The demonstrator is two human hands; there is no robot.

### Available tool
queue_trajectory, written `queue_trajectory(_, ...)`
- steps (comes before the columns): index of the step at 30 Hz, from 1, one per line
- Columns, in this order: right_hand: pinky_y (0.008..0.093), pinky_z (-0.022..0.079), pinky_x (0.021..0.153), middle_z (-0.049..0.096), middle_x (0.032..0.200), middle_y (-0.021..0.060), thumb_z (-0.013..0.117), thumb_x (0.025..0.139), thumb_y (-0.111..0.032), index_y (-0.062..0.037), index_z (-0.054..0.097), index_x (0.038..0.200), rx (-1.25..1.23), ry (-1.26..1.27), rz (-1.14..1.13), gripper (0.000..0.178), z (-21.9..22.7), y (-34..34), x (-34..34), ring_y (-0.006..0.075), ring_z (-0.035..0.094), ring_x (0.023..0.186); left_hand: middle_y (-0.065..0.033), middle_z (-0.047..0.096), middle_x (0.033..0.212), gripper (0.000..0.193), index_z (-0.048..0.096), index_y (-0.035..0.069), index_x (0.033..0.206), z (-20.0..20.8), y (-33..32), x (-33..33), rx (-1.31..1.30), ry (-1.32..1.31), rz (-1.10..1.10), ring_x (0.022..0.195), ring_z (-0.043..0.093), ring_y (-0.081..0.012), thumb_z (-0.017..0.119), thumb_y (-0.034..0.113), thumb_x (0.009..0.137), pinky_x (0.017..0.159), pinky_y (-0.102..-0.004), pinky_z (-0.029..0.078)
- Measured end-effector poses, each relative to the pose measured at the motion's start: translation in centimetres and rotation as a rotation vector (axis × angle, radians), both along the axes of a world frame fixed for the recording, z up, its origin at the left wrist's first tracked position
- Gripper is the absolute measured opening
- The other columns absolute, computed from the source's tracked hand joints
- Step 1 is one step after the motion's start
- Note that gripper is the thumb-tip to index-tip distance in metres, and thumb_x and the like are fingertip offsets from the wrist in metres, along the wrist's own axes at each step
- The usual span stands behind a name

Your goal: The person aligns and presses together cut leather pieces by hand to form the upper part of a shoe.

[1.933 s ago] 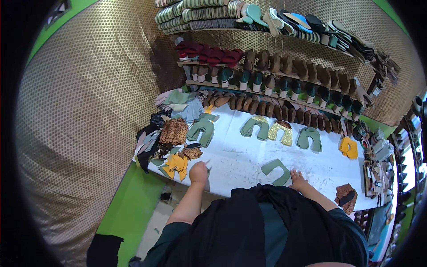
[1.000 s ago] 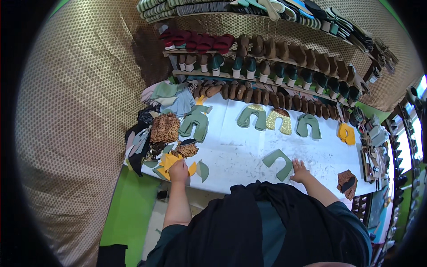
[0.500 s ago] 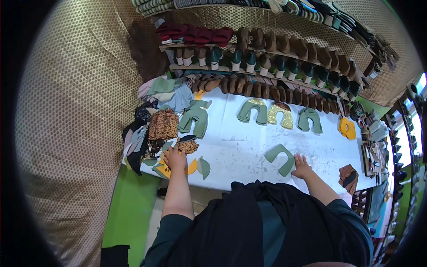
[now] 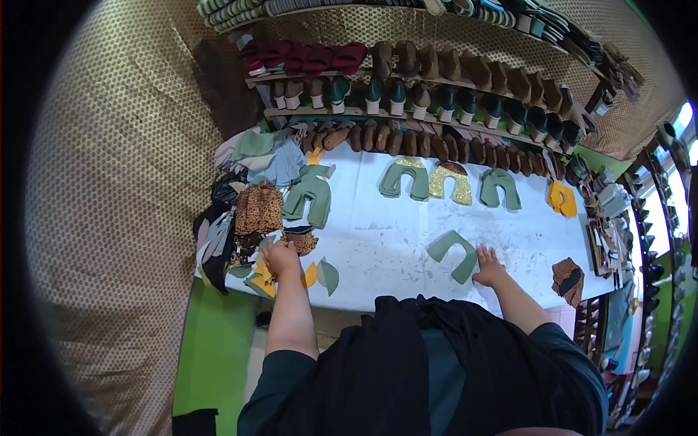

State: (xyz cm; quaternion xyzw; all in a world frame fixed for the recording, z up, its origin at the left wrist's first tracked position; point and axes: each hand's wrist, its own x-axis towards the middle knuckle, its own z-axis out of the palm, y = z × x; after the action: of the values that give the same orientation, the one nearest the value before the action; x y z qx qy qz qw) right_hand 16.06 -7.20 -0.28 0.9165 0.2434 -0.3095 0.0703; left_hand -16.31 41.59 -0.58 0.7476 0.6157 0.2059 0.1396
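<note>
On the white-topped table (image 4: 363, 251), a green U-shaped cut piece (image 4: 452, 254), apparently a shoe upper, lies flat. My right hand (image 4: 490, 267) rests on the table by its right leg, fingers stretched out and spread, holding nothing. At the left, my left hand (image 4: 282, 258) lies over a heap of yellow scraps (image 4: 262, 280) and green offcuts; its fingers are apart, though the tips are partly lost among the scraps. Close to it are a leopard-print piece (image 4: 302, 242), a yellow half-round scrap (image 4: 310, 275) and a green half-round scrap (image 4: 329, 277).
Stacks of green U-shaped pieces (image 4: 309, 198) and a glittery gold one (image 4: 451, 185) line the far side. A yellow piece (image 4: 561, 198) and a brown patterned piece (image 4: 568, 281) lie at the right. Fabric heaps (image 4: 256, 207) fill the left end; shoe shelves (image 4: 451, 123) stand behind.
The whole view has shifted slightly left. My left hand has moved a little over the scraps; my right hand stays beside the green U-shaped piece.
</note>
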Motion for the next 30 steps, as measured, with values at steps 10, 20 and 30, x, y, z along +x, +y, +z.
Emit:
queue_trajectory(10,0.0685,0.027,0.112,-0.001,0.168,0.0003,0.067,0.079,-0.041,-0.0215,0.002,0.161,0.019,0.002,-0.005,0.106,-0.4,0.0,-0.1,0.0302,0.001,0.155,-0.0073,0.048,0.151,0.046,0.063,0.016,0.132,-0.2,0.4,-1.1,0.006,0.221,-0.240,0.144,0.032,-0.0373,0.066,0.027,0.088,0.116,-0.0548,0.027)
queue_trajectory(20,0.0664,0.027,0.113,-0.002,0.169,-0.0021,0.063,0.081,-0.037,-0.0228,0.001,0.161,-0.015,-0.008,-0.041,0.101,0.2,0.7,-0.7,0.0284,-0.001,0.155,-0.0040,0.061,0.133,0.052,0.056,0.018,0.140,-0.2,-0.2,0.7,0.004,0.445,-0.272,0.132,0.047,-0.0247,0.063,0.033,0.090,0.115,-0.0607,0.021)
queue_trajectory(30,0.0656,0.028,0.113,-0.002,0.168,-0.0018,0.062,0.081,-0.037,-0.0221,0.001,0.161,-0.021,-0.004,-0.041,0.101,-0.1,1.0,-0.6,0.0285,-0.001,0.155,-0.0047,0.069,0.105,0.020,0.076,0.014,0.093,0.2,1.7,0.5,0.188,0.568,-0.413,0.113,0.057,-0.0256,0.064,0.028,0.089,0.113,-0.0595,0.026)
